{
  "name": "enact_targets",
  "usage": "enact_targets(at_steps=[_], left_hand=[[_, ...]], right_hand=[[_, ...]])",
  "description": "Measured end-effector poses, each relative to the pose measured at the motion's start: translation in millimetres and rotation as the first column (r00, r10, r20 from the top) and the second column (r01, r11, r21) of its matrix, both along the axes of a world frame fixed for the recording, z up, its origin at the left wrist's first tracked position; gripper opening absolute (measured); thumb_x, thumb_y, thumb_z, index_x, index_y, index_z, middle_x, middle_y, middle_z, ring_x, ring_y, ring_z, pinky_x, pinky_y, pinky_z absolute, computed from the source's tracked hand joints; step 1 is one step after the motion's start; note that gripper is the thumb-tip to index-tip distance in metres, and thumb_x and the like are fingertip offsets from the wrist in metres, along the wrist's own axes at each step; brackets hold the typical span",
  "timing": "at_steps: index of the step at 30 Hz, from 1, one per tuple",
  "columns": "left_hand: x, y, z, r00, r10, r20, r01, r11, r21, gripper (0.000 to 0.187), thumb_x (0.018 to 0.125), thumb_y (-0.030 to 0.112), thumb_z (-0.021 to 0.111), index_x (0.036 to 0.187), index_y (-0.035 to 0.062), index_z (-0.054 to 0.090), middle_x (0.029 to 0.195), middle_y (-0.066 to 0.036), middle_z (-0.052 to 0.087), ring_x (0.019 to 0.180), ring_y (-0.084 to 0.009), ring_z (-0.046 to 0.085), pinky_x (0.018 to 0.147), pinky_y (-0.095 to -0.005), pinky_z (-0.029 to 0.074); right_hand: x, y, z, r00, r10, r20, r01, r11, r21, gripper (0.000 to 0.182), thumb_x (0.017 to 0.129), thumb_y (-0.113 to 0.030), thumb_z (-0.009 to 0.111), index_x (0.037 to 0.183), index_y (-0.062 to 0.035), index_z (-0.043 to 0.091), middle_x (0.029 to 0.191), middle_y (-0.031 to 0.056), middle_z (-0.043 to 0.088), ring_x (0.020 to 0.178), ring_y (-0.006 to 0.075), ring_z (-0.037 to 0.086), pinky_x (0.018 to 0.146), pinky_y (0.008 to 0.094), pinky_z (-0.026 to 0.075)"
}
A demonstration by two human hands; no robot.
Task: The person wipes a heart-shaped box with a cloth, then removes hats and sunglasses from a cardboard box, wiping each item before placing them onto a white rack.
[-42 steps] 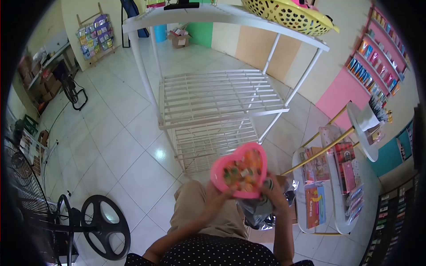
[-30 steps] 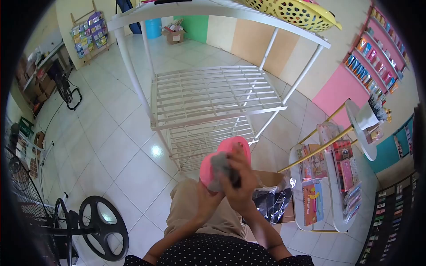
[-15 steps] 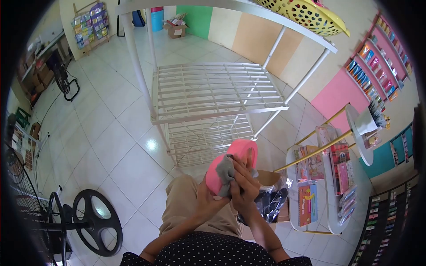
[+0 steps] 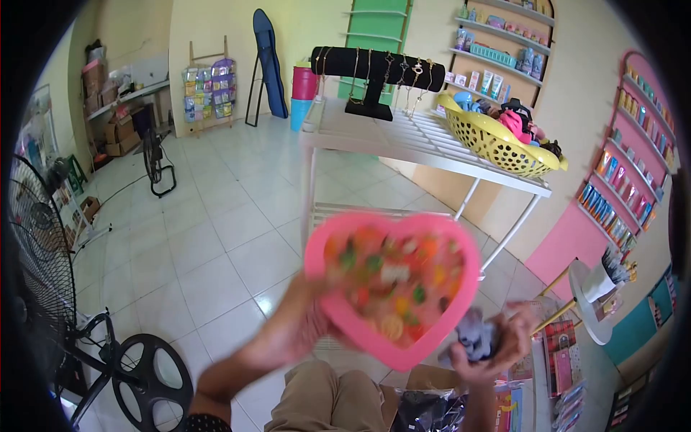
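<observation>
A pink heart-shaped box is held up in front of me, its face towards me. Small multicoloured pieces fill the heart, too blurred to name. My left hand grips the box at its lower left side, with the fingers partly hidden behind it. To the right of the box, my right hand is closed around a crumpled grey cloth. A small gap separates the cloth from the box.
A white metal rack stands ahead, bearing a black bracelet stand and a yellow basket. Standing fans are at left. A round side table and an open cardboard box are at right.
The pink box has risen from near my lap and turned its filled face towards me. My right hand has drawn the cloth away to the right. My view has tilted up.
</observation>
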State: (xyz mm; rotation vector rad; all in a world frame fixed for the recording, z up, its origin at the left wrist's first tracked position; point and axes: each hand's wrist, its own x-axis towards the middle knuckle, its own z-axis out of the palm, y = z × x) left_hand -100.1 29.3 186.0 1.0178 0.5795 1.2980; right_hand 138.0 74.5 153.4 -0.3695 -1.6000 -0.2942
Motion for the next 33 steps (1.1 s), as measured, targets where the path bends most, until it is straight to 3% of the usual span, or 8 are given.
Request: enact_targets(at_steps=[4, 8, 10, 12, 14, 16, 21, 33], left_hand=[[-8, 21, 85, 0.990, -0.138, -0.042, 0.144, 0.965, 0.219, 0.052, 0.083, 0.036, 0.037, 0.121, -0.0002, 0.032, 0.108, -0.015, 0.053, 0.084, -0.0237, 0.059, 0.062, -0.0376, 0.052], [-38, 51, 139, 0.917, 0.127, -0.378, 0.017, 0.935, 0.354, 0.061, 0.077, 0.052, 0.042, 0.110, 0.0007, 0.042, 0.093, -0.013, 0.058, 0.078, -0.0216, 0.060, 0.060, -0.0348, 0.051], [-61, 89, 147, 0.668, 0.692, -0.275, -0.466, 0.677, 0.569, 0.069, 0.068, 0.061, 0.050, 0.100, -0.0011, 0.050, 0.085, -0.013, 0.059, 0.082, -0.0191, 0.057, 0.065, -0.0319, 0.047], [-103, 142, 141, 0.370, 0.881, -0.293, -0.629, 0.470, 0.619, 0.062, 0.062, 0.055, 0.063, 0.087, -0.0013, 0.057, 0.069, -0.008, 0.058, 0.072, -0.0130, 0.055, 0.066, -0.0248, 0.043], [-114, 161, 127, 0.259, 0.783, -0.566, -0.538, 0.604, 0.589, 0.062, 0.058, 0.057, 0.064, 0.080, -0.0005, 0.059, 0.067, -0.006, 0.057, 0.069, -0.0129, 0.054, 0.066, -0.0247, 0.042], [-135, 215, 116, 0.144, 0.475, -0.868, -0.256, 0.865, 0.431, 0.077, 0.057, 0.060, 0.062, 0.104, 0.0009, 0.049, 0.097, -0.010, 0.053, 0.093, -0.0187, 0.048, 0.077, -0.0296, 0.039], [-118, 239, 116, 0.319, 0.472, -0.822, -0.131, 0.881, 0.455, 0.081, 0.059, 0.056, 0.064, 0.121, 0.0084, 0.042, 0.124, -0.017, 0.035, 0.117, -0.0263, 0.032, 0.091, -0.0304, 0.030], [-106, 253, 134, 0.136, 0.454, -0.881, 0.229, 0.850, 0.474, 0.063, 0.055, 0.048, 0.069, 0.109, 0.0199, 0.053, 0.124, -0.005, 0.038, 0.119, -0.0210, 0.029, 0.097, -0.0355, 0.025]], right_hand=[[-31, 8, 96, 0.940, -0.193, 0.281, 0.176, 0.981, 0.084, 0.045, 0.057, -0.004, 0.068, 0.100, -0.0081, 0.057, 0.105, 0.0159, 0.040, 0.082, 0.0187, 0.046, 0.049, 0.0210, 0.037], [-47, 40, 135, 0.929, -0.261, 0.263, 0.207, 0.954, 0.216, 0.039, 0.057, -0.002, 0.067, 0.095, -0.0035, 0.059, 0.100, 0.0123, 0.051, 0.074, 0.0162, 0.051, 0.056, 0.0227, 0.043], [-50, 53, 138, 0.991, -0.093, 0.092, 0.076, 0.983, 0.167, 0.037, 0.060, -0.002, 0.065, 0.096, -0.0007, 0.057, 0.095, 0.0118, 0.053, 0.082, 0.0199, 0.052, 0.068, 0.0277, 0.044], [-40, 56, 129, 0.988, -0.133, 0.076, 0.124, 0.985, 0.119, 0.038, 0.062, -0.008, 0.065, 0.097, 0.0006, 0.055, 0.096, 0.0127, 0.053, 0.087, 0.0222, 0.052, 0.075, 0.0302, 0.041], [-30, 52, 120, 0.982, -0.179, 0.066, 0.173, 0.981, 0.082, 0.040, 0.064, -0.014, 0.064, 0.099, 0.0018, 0.053, 0.096, 0.0136, 0.054, 0.093, 0.0244, 0.051, 0.082, 0.0327, 0.039], [-24, 47, 112, 0.966, -0.237, 0.102, 0.235, 0.971, 0.033, 0.039, 0.065, -0.013, 0.063, 0.099, 0.0022, 0.053, 0.095, 0.0132, 0.054, 0.092, 0.0239, 0.051, 0.082, 0.0327, 0.038], [-11, 31, 105, 0.949, -0.294, 0.117, 0.298, 0.955, -0.015, 0.039, 0.065, -0.016, 0.061, 0.097, 0.0037, 0.052, 0.092, 0.0143, 0.053, 0.090, 0.0251, 0.051, 0.081, 0.0339, 0.039], [13, 27, 84, 0.903, -0.413, 0.119, 0.420, 0.907, -0.040, 0.041, 0.063, -0.012, 0.064, 0.099, -0.0002, 0.050, 0.094, 0.0184, 0.049, 0.089, 0.0300, 0.050, 0.076, 0.0376, 0.041]])
